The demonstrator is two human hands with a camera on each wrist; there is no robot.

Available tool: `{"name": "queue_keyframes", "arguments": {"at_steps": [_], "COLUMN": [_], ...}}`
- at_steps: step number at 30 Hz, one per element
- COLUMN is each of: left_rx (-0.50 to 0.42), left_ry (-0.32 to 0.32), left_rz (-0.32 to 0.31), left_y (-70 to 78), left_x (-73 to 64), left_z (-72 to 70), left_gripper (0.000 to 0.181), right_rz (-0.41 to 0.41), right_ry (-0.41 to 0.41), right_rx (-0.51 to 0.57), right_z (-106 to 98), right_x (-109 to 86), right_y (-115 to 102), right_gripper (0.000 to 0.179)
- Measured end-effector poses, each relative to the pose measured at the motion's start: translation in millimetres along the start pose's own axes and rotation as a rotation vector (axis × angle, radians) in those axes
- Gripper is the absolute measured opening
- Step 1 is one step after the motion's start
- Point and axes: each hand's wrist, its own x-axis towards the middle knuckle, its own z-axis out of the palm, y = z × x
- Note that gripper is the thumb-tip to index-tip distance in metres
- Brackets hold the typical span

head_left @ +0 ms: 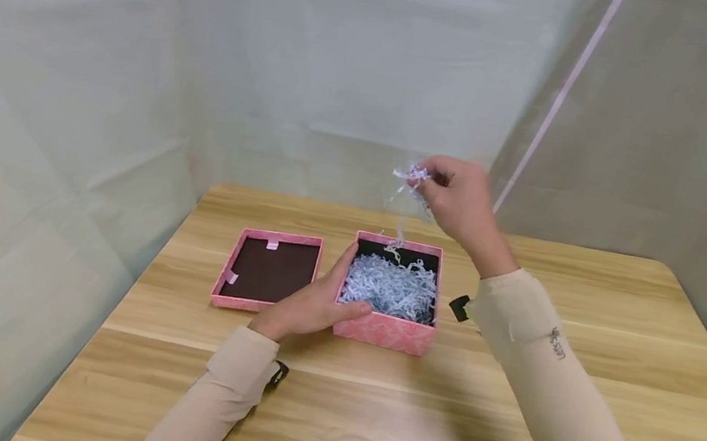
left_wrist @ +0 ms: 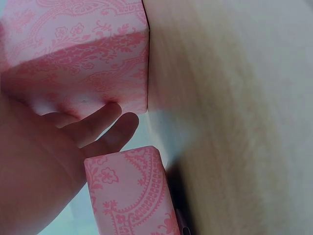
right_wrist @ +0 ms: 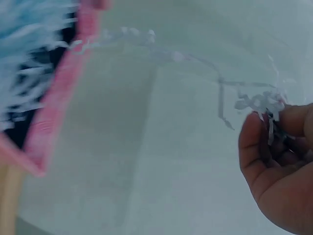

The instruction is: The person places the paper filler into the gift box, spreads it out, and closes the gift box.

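Note:
A pink patterned box (head_left: 383,332) stands without its lid on the table, with pale blue-white shredded paper (head_left: 394,288) inside over a dark lining. My left hand (head_left: 313,306) holds the box at its front left corner, fingers along the left side and thumb at the front rim. In the left wrist view, the fingers (left_wrist: 98,122) touch the patterned wall; the thumb is hidden there. Above the box, my right hand (head_left: 460,194) pinches a tuft of shredded paper (right_wrist: 261,102) between thumb and fingers. Loose strands trail from the tuft down to the box.
The pink lid (head_left: 271,269) lies to the left of the box, its dark inside facing up, with small light tabs on its edges. Both stand on a wooden table (head_left: 585,324). Pale sheeting (head_left: 377,64) hangs behind and at the sides.

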Motion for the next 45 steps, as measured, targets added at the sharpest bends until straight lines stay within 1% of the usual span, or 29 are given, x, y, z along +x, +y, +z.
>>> {"name": "queue_keyframes", "arguments": {"at_steps": [3, 6, 9, 12, 14, 16, 19, 23, 27, 32, 34, 37, 40, 43, 45], "left_rx": [0.005, 0.002, -0.003, -0.011, -0.014, -0.016, -0.017, -0.018, -0.023, -0.025, -0.021, -0.018, -0.003, 0.002, 0.004], "left_ry": [-0.002, -0.001, 0.002, -0.002, -0.004, -0.005, -0.006, -0.019, -0.027, -0.039, -0.045, -0.049, -0.043, -0.036, -0.03], "left_rz": [-0.004, -0.01, -0.017, -0.018, -0.017, -0.016, -0.022, -0.016, -0.002, 0.002, 0.001, 0.0, -0.006, -0.002, 0.006], "left_y": [0.3, -0.9, -1.9, -2.5, -2.7, -2.8, -2.5, -0.3, 2.4, 4.8, 5.7, 7.1, 8.4, 8.9, 8.3], "left_x": [0.0, -0.4, -1.2, -2.0, -2.0, -2.0, -2.3, 0.7, 4.5, 8.8, 9.6, 8.5, 5.0, 1.4, -1.0], "left_z": [-0.1, -1.1, -2.0, -2.5, -2.5, -2.3, -1.4, 0.7, 2.2, 4.2, 4.9, 5.7, 4.3, 0.4, -3.3], "left_gripper": [0.109, 0.109, 0.109, 0.109, 0.109, 0.109, 0.109, 0.109, 0.11, 0.11, 0.11, 0.111, 0.111, 0.111, 0.11], "right_rz": [0.031, 0.015, -0.013, -0.026, -0.029, -0.032, -0.036, -0.035, -0.025, 0.013, 0.034, 0.097, 0.154, 0.19, 0.217], "right_ry": [-0.11, -0.233, -0.394, -0.557, -0.623, -0.641, -0.599, -0.504, -0.41, -0.359, -0.332, -0.263, -0.183, -0.123, -0.117], "right_rx": [-0.048, -0.111, -0.196, -0.246, -0.243, -0.221, -0.197, -0.185, -0.196, -0.206, -0.187, -0.133, -0.077, -0.08, -0.085], "right_z": [8, 19, 28, 34, 37, 38, 38, 35, 31, 26, 21, 9, -10, -33, -48], "right_x": [-9.5, -18.0, -24.7, -29.7, -31.9, -33.3, -34.7, -36.6, -38.0, -40.7, -43.2, -50.2, -60.3, -72.3, -81.8], "right_y": [15, 27, 37, 43, 45, 47, 47, 49, 52, 54, 54, 57, 61, 70, 77], "right_gripper": [0.013, 0.013, 0.022, 0.036, 0.042, 0.045, 0.043, 0.036, 0.027, 0.02, 0.02, 0.021, 0.021, 0.021, 0.023]}}
